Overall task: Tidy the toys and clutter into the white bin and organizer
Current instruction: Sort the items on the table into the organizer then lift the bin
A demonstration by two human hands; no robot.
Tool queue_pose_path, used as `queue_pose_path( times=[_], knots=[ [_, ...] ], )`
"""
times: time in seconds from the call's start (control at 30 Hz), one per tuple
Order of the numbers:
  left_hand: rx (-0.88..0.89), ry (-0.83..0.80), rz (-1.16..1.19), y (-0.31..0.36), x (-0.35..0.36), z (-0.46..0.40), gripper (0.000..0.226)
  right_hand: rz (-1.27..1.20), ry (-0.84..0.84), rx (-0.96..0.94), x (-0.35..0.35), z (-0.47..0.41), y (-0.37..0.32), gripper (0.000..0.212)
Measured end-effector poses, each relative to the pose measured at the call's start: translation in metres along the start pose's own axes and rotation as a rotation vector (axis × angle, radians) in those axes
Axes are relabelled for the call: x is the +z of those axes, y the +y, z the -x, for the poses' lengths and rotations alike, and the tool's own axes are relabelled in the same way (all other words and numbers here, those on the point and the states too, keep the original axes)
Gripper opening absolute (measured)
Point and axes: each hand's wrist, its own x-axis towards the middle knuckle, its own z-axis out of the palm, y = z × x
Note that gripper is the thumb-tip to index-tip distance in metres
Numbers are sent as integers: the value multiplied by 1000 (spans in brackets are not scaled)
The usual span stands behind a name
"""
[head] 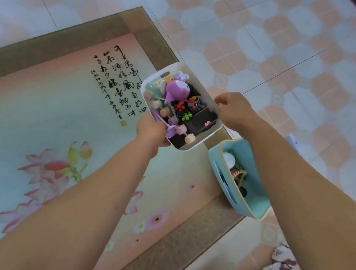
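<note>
Both hands grip white bin [216,130] of toys: left hand [152,131] fingers curled on near rim, right hand [233,110] fingers on far-right rim. Teal organizer [255,183] just right of bin, on counter [37,113] edge.

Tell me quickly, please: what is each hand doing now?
Left hand: grips the near end of the white bin.
Right hand: grips the bin's far rim.

Single head-worn view — steeply downward, close over the table [35,127] corner and tiled floor [300,49].
</note>
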Motion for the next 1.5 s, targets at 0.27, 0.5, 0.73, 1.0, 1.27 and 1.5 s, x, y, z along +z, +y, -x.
queue_pose_path(
  times=[0.27, 0.5, 0.73, 1.0, 1.27, 1.5],
  knots=[
    [-52, 17, -78, -4, 63, -23, 24, 176, -79, 136, -17, -31, 50, 32],
    [-52, 32, -117, -22, 83, -50, 28, 510, -261, 250, -20, -34, 70, 39],
    [-51, 19, -194, -44, 86, -75, 31, 605, -281, 307, -20, -26, 81, 26],
    [-45, -35, -104, -27, 86, -45, 26, 515, -213, 222, -12, -32, 82, 34],
    [-61, -92, -130, -29, 82, -41, 23, 484, -184, 180, -11, -31, 76, 15],
    [-27, -116, -247, -29, 78, -40, 22, 492, -173, 194, -8, -31, 71, 33]
  ],
)
